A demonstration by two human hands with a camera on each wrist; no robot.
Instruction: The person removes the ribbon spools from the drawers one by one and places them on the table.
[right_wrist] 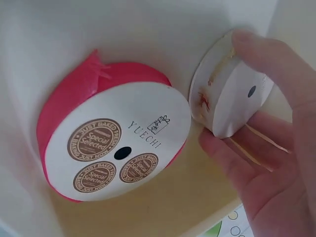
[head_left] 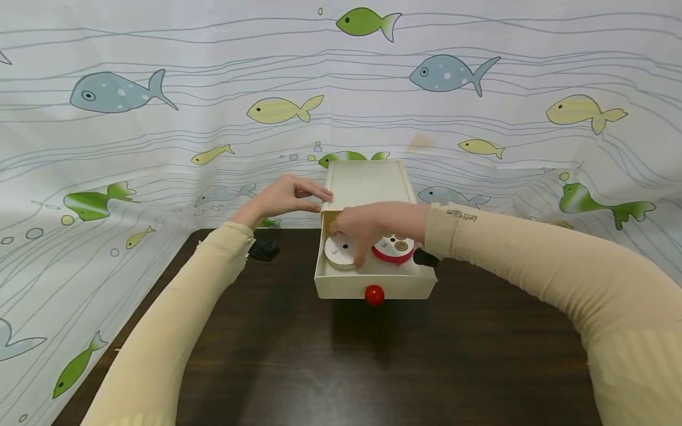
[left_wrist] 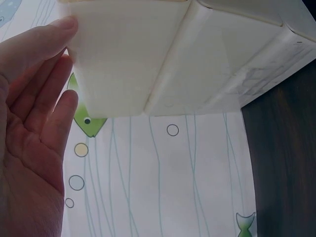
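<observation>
A cream cabinet [head_left: 367, 183] has its drawer [head_left: 343, 288] pulled out, with a round red knob [head_left: 375, 295] on the front. Inside lie two ribbon spools side by side. One carries bright pink ribbon [right_wrist: 69, 103] and a white label printed with brown round stamps. My right hand [right_wrist: 276, 163] grips the other, a white ribbon spool [right_wrist: 244, 98], thumb on its rim and fingers beneath. With fairly straight fingers, my left hand [head_left: 288, 195] touches the cabinet's upper left edge; its thumb [left_wrist: 61, 29] rests against the cream wall.
The cabinet stands toward the back of a dark brown table [head_left: 298, 355]. A white sheet [head_left: 213, 71] printed with fish and wavy lines hangs behind and along the sides. Dark wrist-worn devices [head_left: 263, 251] show near both wrists.
</observation>
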